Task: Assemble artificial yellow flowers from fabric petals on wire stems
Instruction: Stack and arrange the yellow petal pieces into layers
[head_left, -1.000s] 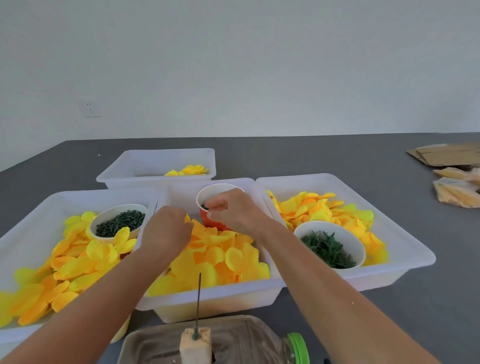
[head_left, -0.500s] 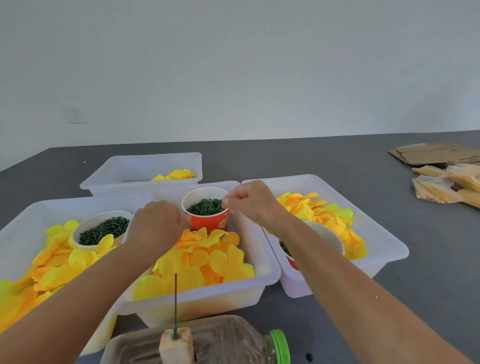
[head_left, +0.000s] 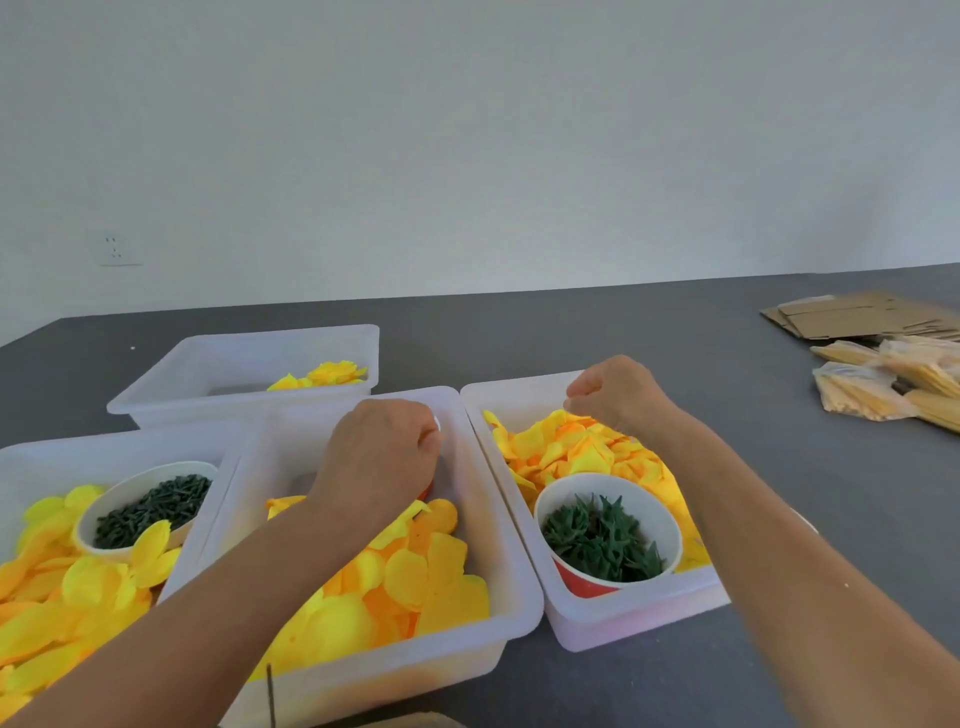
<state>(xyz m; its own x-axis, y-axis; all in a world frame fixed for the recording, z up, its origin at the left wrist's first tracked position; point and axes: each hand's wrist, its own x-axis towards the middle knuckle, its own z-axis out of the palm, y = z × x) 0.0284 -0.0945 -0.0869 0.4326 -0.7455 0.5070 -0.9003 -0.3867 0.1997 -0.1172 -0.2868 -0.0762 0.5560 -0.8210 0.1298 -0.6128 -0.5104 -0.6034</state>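
Table: grey; four white bins, cardboard far right.
Middle bin: yellow petals; left hand curled above them, hiding a red cup, its grasp unclear.
Right bin: petals, cup of green calyxes; right hand fingertips pinched, contents unclear.

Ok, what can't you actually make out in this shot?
- Head view: the red cup in the middle bin is almost wholly hidden behind the left hand.
- The right hand has curled fingers; anything pinched is too small to tell.
- The wire stem is cut off by the bottom edge.
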